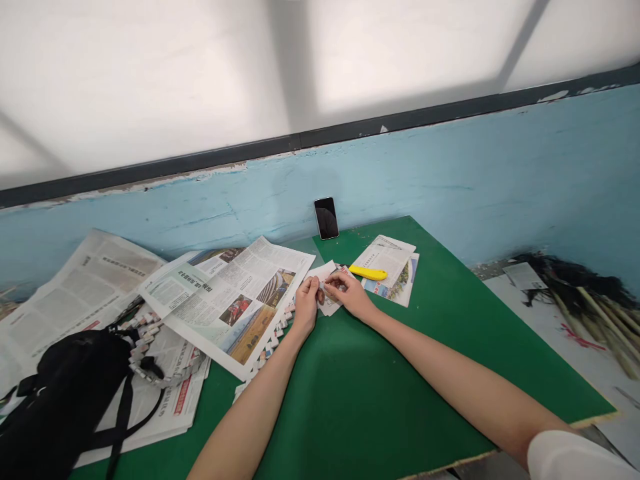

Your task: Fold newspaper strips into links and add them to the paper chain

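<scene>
My left hand and my right hand meet near the table's middle, fingertips pinched close together. Between them is a small whitish piece of paper, mostly covered by my fingers. Under and just beyond the hands lie loose paper pieces. A yellow utility knife rests right of my right hand, partly on cut newspaper pieces. A chain of folded paper links shows beside my left forearm, partly under a newspaper sheet.
The green table stands against a blue wall. A phone leans upright on the wall. At left, a black bag and a folded-paper loop lie on newspapers. Sticks lie beyond the table's right edge.
</scene>
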Demonstrator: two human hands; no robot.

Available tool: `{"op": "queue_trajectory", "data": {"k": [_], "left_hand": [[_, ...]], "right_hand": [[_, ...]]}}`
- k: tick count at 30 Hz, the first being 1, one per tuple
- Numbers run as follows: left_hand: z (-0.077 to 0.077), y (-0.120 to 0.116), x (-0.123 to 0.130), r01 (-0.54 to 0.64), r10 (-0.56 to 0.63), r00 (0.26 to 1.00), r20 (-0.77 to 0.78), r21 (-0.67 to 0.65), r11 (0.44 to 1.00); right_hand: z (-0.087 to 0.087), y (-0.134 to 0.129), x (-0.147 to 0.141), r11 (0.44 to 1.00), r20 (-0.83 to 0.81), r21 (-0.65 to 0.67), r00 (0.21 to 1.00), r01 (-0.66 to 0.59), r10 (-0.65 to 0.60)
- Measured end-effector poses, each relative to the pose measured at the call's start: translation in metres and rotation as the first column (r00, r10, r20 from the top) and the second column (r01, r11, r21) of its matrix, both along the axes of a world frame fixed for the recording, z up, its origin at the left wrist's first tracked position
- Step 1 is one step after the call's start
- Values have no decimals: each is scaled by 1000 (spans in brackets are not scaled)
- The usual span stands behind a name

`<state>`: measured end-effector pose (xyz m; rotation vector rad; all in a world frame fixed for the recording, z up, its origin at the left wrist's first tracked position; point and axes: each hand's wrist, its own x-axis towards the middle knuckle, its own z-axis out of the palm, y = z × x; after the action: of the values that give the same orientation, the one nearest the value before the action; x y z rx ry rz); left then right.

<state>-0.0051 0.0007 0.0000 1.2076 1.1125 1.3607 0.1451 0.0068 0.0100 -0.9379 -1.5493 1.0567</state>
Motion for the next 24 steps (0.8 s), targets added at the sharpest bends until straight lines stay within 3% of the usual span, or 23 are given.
{"op": "queue_trajectory", "data": {"k": [4, 7, 19, 24], "left_hand": [[2, -2, 1, 51, -51, 998, -47, 11, 999], [3, -3, 3, 65, -63, 994, -94, 12, 998], [6, -4, 6, -6, 9, 990, -138, 22, 1000], [4, 0, 5, 73, -74, 993, -89, -14, 997]], "right_hand": [[-2, 3, 1, 987, -62, -104, 991, -126, 120], [1, 1, 2, 974, -68, -102, 979, -200, 194], [2, 1, 4, 973, 51, -76, 974, -218, 222], [6, -4, 5, 980, 84, -44, 976, -196, 199]]}}
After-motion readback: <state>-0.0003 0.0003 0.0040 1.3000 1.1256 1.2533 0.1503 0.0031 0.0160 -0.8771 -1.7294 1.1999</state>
